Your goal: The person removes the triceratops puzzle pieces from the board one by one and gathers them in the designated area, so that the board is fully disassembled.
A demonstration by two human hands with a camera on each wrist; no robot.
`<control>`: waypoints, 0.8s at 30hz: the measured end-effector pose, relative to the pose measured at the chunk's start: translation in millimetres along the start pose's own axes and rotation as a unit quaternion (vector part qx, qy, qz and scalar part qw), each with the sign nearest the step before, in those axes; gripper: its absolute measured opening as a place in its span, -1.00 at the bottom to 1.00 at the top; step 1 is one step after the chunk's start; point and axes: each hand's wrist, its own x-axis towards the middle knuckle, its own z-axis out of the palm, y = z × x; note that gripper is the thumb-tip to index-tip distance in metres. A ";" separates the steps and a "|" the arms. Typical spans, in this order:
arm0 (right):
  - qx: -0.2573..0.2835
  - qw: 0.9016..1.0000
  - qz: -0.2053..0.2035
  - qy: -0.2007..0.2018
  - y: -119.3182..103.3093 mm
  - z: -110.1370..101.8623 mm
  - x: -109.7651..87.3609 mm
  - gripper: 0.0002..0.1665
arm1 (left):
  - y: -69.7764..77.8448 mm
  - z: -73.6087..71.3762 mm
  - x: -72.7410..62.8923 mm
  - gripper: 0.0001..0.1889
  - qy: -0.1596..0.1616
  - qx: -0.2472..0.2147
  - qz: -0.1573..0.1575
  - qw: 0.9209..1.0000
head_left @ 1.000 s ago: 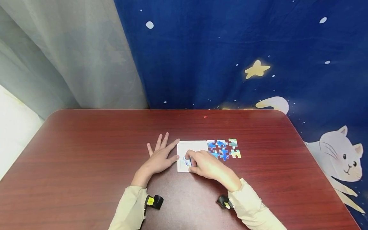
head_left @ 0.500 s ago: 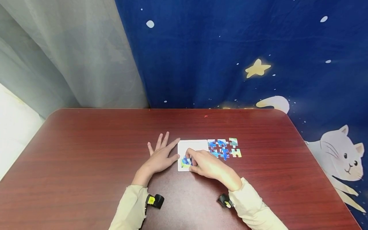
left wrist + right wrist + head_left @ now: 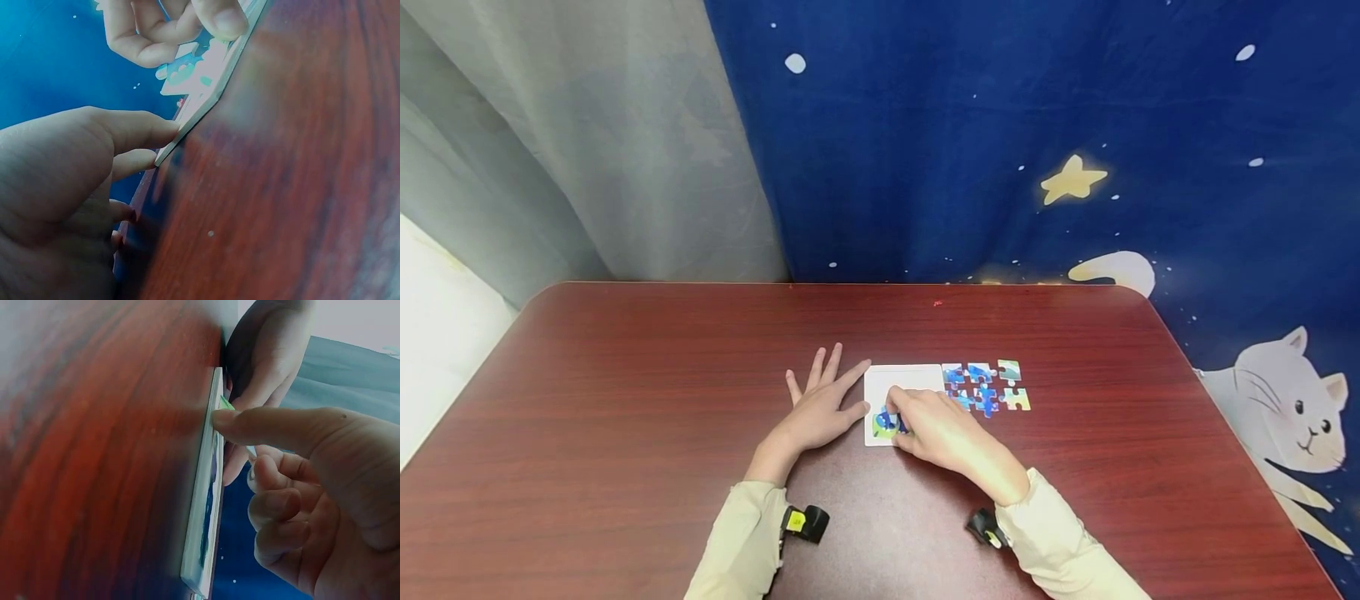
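A white puzzle tray [image 3: 902, 379] lies flat on the table in the head view. My left hand [image 3: 816, 417] rests beside it with the fingers spread, the thumb and index fingertips at its left edge. Over the tray's lower part, my right hand [image 3: 936, 429] pinches a green and blue puzzle piece [image 3: 884, 425] between thumb and fingers. The piece is at the tray's lower left corner. In the right wrist view, the right thumb [image 3: 269, 425] is at the tray's near edge, and the piece, tilted, is mostly hidden behind it.
Several loose blue puzzle pieces [image 3: 985, 398] lie in two rows right of the tray, with a yellow-green piece [image 3: 1017, 399] at the end. The dark red wooden table [image 3: 662, 400] ends at a blue curtain [image 3: 925, 142]. A small red mark [image 3: 937, 303] is near the far edge.
The pinched piece looked pale with glare a second ago and now shows its green and blue face. Both hands stay in nearly the same place.
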 end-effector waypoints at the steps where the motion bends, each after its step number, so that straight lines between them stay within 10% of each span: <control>1: -0.003 1.000 0.002 0.000 0.3 -0.3 -0.2 -0.73 | -0.1 -0.1 -0.1 -0.36 -0.001 0.000 -0.001 1.000; 14: 0.043 0.997 0.049 0.047 37.3 -47.4 -29.8 -0.66 | 0.4 -1.7 -3.2 -0.36 -0.008 -0.005 0.003 1.000; 24: 0.072 0.996 0.054 -0.016 68.9 -42.0 -61.4 -0.73 | -0.3 -1.0 -1.9 -0.36 -0.008 -0.005 0.006 1.000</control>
